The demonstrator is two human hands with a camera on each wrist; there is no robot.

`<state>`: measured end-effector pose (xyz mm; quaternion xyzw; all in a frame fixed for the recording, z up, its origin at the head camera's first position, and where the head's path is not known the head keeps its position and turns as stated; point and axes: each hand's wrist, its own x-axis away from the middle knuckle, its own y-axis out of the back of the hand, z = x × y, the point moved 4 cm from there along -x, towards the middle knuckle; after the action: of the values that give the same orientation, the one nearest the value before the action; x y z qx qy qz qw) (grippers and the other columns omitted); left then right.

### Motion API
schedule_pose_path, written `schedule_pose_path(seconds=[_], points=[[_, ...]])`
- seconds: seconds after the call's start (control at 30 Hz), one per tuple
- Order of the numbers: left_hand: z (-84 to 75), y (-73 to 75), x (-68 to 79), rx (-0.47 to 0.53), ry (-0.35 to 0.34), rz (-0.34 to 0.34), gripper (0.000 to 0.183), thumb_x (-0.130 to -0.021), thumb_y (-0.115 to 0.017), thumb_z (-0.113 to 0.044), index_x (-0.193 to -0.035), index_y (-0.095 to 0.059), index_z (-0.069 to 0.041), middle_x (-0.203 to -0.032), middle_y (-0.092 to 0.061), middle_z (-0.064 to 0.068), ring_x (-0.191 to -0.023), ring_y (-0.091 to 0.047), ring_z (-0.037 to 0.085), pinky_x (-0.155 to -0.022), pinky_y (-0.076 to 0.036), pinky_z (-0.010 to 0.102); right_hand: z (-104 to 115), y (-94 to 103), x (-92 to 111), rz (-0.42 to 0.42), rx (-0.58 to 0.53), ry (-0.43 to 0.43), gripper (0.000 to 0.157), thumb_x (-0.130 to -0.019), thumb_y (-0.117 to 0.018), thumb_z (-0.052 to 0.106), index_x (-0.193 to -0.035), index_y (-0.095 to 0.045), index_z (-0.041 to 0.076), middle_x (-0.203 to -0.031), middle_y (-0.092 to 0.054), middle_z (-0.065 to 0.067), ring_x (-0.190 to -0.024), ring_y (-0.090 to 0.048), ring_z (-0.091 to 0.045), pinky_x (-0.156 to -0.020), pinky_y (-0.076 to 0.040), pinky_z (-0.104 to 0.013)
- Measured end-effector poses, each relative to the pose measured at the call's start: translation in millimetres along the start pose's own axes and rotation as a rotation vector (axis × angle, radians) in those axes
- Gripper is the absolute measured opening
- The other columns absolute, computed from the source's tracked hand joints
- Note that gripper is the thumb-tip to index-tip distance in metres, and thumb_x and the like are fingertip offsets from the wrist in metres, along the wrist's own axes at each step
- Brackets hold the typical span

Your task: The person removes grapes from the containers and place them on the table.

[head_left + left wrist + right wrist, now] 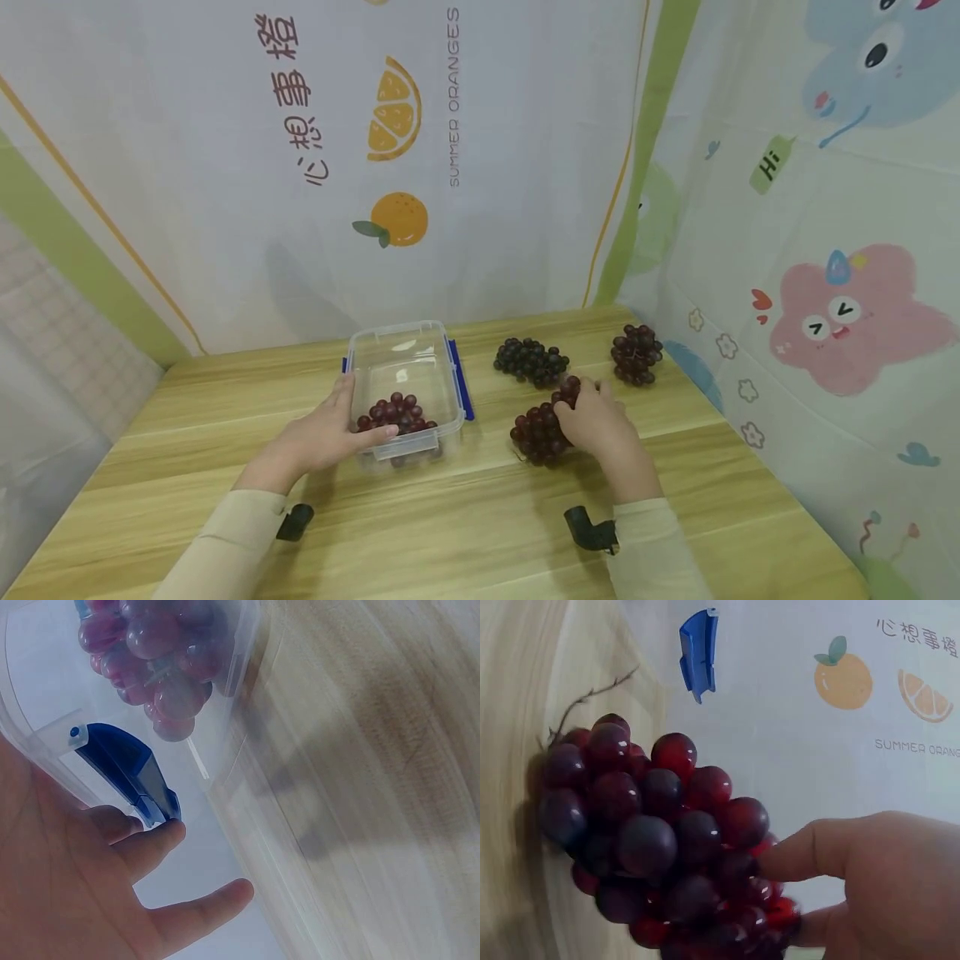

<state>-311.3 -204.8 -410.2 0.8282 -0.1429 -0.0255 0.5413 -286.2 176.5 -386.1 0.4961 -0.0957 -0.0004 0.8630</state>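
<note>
A clear plastic container (405, 371) with blue side latches holds a bunch of dark red grapes (396, 410). My left hand (322, 433) rests at its front left corner, thumb across the front rim. In the left wrist view, the outstretched fingers (157, 847) lie by a blue latch (124, 765) hanging from the container's side. To the right, my right hand (600, 425) grips another bunch of dark red grapes (538, 432) between thumb and fingers. That bunch (652, 825) shows its thin stem at the far end in the right wrist view.
Behind the held bunch lies a bunch of nearly black grapes (531, 361). One more red bunch (637, 354) sits near the table's right edge. The wood-grain table (450, 533) meets a printed cloth (510, 208) at the back and another on the right.
</note>
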Motion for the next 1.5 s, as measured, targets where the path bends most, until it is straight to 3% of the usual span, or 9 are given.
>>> schedule_pose_path(seconds=[0.13,0.27,0.47,0.63,0.8,0.93,1.07,1.27,1.5], points=[[0.4,0.9,0.7,0.003,0.002,-0.004,0.123,-0.079,-0.045,-0.084,-0.154,0.023,-0.014,-0.164,0.012,0.019,-0.149,-0.010,0.047,-0.111,-0.027,0.068,-4.5,2.2,1.2,0.024,0.044,0.007,0.065,-0.099,-0.043,0.045,-0.131,-0.055,-0.010,-0.148,-0.037,-0.035,-0.134,-0.038,-0.053,-0.108,-0.036,-0.063],[1.2,0.7,1.2,0.032,0.005,0.000,0.125,-0.080,-0.047,-0.084,-0.154,0.022,-0.011,-0.164,0.012,0.019,-0.149,-0.007,0.047,-0.111,-0.024,0.069,-9.6,2.8,2.5,0.057,0.045,0.000,0.062,-0.099,-0.042,0.048,-0.112,-0.067,-0.007,-0.135,-0.053,-0.031,-0.113,-0.058,-0.039,-0.096,-0.047,-0.052],[2.1,-0.1,1.3,0.041,0.005,0.002,0.124,-0.080,-0.046,-0.084,-0.153,0.024,-0.013,-0.164,0.012,0.019,-0.149,-0.007,0.047,-0.110,-0.025,0.069,-12.0,-1.8,1.2,0.063,0.002,-0.019,0.078,-0.101,-0.034,0.056,-0.136,-0.049,-0.011,-0.147,-0.040,-0.035,-0.129,-0.047,-0.050,-0.099,-0.045,-0.056],[3.0,-1.2,0.9,0.044,0.013,0.016,0.123,-0.080,-0.046,-0.084,-0.152,0.026,-0.016,-0.164,0.015,0.017,-0.149,-0.007,0.047,-0.109,-0.026,0.070,-7.6,-11.0,2.1,0.062,0.059,-0.028,0.116,-0.081,-0.049,0.081,-0.147,-0.030,-0.014,-0.149,-0.029,-0.041,-0.137,-0.027,-0.060,-0.105,-0.034,-0.067],[1.6,-0.4,-1.0,0.006,0.005,-0.008,0.123,-0.079,-0.045,-0.085,-0.153,0.025,-0.016,-0.164,0.014,0.017,-0.149,-0.010,0.047,-0.109,-0.029,0.068,-5.1,-14.3,5.8,0.066,0.115,-0.026,0.129,-0.069,-0.067,0.079,-0.148,-0.026,-0.014,-0.149,-0.023,-0.042,-0.139,-0.017,-0.061,-0.107,-0.032,-0.068],[0.3,0.8,-1.2,-0.019,0.008,-0.016,0.122,-0.079,-0.045,-0.085,-0.153,0.026,-0.019,-0.164,0.013,0.017,-0.148,-0.013,0.047,-0.106,-0.033,0.068,-3.4,-14.5,6.2,0.065,0.131,-0.011,0.121,-0.065,-0.078,0.069,-0.143,-0.035,-0.014,-0.145,-0.031,-0.040,-0.132,-0.030,-0.058,-0.104,-0.037,-0.063],[-0.9,1.6,-2.1,-0.010,0.006,-0.009,0.122,-0.078,-0.044,-0.086,-0.152,0.026,-0.020,-0.164,0.013,0.017,-0.148,-0.012,0.047,-0.107,-0.032,0.068,-3.4,-17.0,3.8,0.079,0.163,-0.017,0.102,-0.066,-0.083,0.057,-0.141,-0.047,-0.002,-0.134,-0.044,-0.035,-0.112,-0.046,-0.052,-0.091,-0.045,-0.060],[-0.1,1.2,-2.1,0.009,0.009,0.005,0.123,-0.078,-0.045,-0.086,-0.152,0.027,-0.019,-0.164,0.015,0.017,-0.149,-0.011,0.047,-0.109,-0.029,0.069,-1.6,-18.3,0.8,0.090,0.193,0.005,0.074,-0.069,-0.082,0.039,-0.130,-0.060,0.003,-0.128,-0.049,-0.034,-0.099,-0.052,-0.042,-0.087,-0.044,-0.057],[1.6,-1.7,-1.1,0.043,0.009,0.010,0.124,-0.079,-0.046,-0.085,-0.153,0.025,-0.016,-0.164,0.015,0.018,-0.149,-0.007,0.047,-0.111,-0.024,0.070,-0.2,-20.7,-2.7,0.080,0.043,-0.044,0.070,-0.087,-0.066,0.046,-0.138,-0.053,0.001,-0.140,-0.042,-0.036,-0.116,-0.054,-0.045,-0.091,-0.050,-0.054]])
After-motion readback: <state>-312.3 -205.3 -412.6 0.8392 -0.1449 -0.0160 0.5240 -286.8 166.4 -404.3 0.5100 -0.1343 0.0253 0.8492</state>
